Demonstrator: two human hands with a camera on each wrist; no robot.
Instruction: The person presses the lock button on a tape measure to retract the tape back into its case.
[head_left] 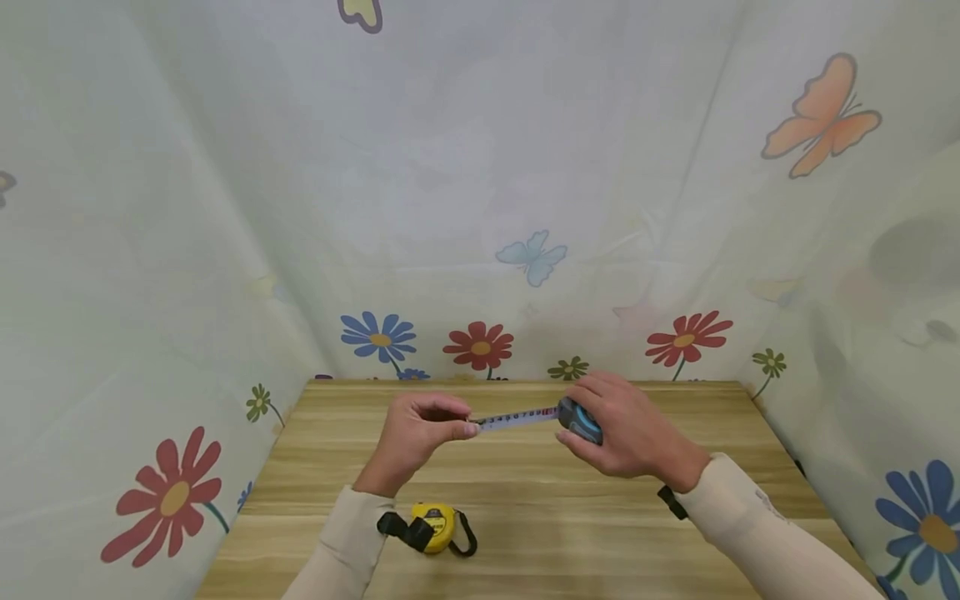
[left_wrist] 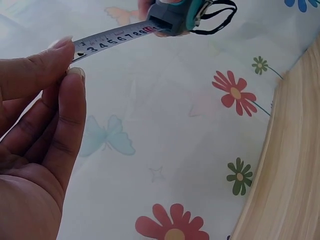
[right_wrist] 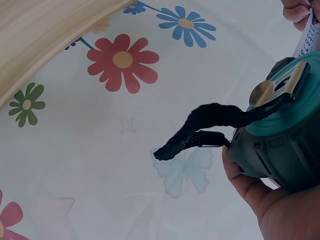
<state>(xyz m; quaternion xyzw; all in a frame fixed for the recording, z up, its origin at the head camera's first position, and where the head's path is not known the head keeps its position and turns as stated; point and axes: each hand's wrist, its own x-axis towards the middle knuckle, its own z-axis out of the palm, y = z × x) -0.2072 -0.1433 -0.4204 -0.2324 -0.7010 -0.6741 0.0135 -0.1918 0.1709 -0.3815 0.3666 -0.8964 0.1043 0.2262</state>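
My right hand [head_left: 626, 425] grips a teal and dark grey tape measure [head_left: 580, 420] above the table. From its mouth a short length of white blade [head_left: 517, 418] runs out to the left, its numbers readable up to about 9. Between thumb and fingertips my left hand [head_left: 420, 433] pinches the blade's free end, so the end hook is hidden. In the right wrist view the case [right_wrist: 280, 145] shows a metal belt clip [right_wrist: 280, 87] and a black wrist strap [right_wrist: 210, 117] hanging loose. A second, yellow tape measure [head_left: 437, 527] lies on the table near my left forearm.
The wood-grain table [head_left: 570, 533] spans the lower part of the head view. A black strap loop [head_left: 467, 537] sticks out from the yellow tape measure. Pale curtains [head_left: 465, 167] printed with flowers and butterflies enclose the back and both sides.
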